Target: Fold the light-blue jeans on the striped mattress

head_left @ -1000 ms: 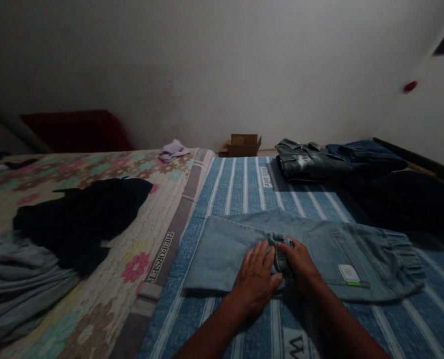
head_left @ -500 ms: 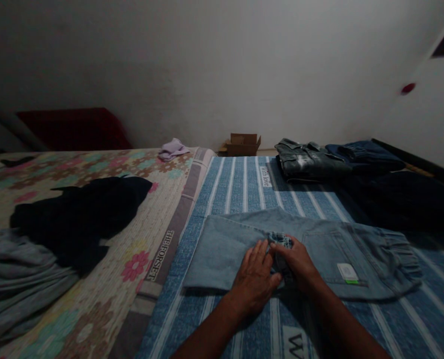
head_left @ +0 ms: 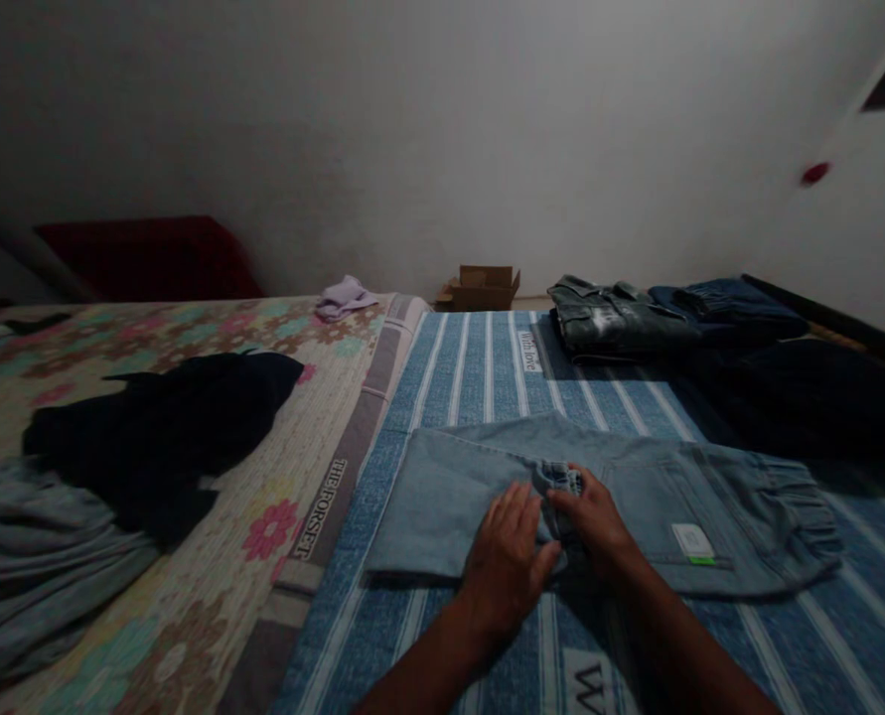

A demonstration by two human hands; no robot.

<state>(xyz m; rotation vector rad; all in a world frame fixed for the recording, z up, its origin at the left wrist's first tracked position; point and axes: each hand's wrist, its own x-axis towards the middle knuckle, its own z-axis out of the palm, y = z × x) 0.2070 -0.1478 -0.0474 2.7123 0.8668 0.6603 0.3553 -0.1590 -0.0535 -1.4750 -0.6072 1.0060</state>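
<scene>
Light blue jeans [head_left: 643, 497] lie sideways on a blue striped bedsheet [head_left: 479, 367], their elastic waistband at the right and a white and green label on the back pocket. The leg is folded back over itself, so its gathered cuff sits near the middle. My left hand [head_left: 508, 551] rests on the folded leg with its fingers stretched out, just left of the cuff. With thumb and fingers my right hand [head_left: 591, 516] pinches the gathered cuff. Part of the cuff is hidden behind the right hand.
Folded dark denim [head_left: 732, 308] and a grey-green denim garment [head_left: 621, 318] are stacked at the back right. On the floral bed at left lie a black garment [head_left: 166, 427], a grey cloth [head_left: 40, 566] and a lilac cloth [head_left: 345, 298]. Behind stands a cardboard box [head_left: 485, 288].
My left hand has shifted slightly away from the cuff and its fingers have lifted a little. My right hand stays at the cuff, its thumb moved slightly. The jeans lie as before.
</scene>
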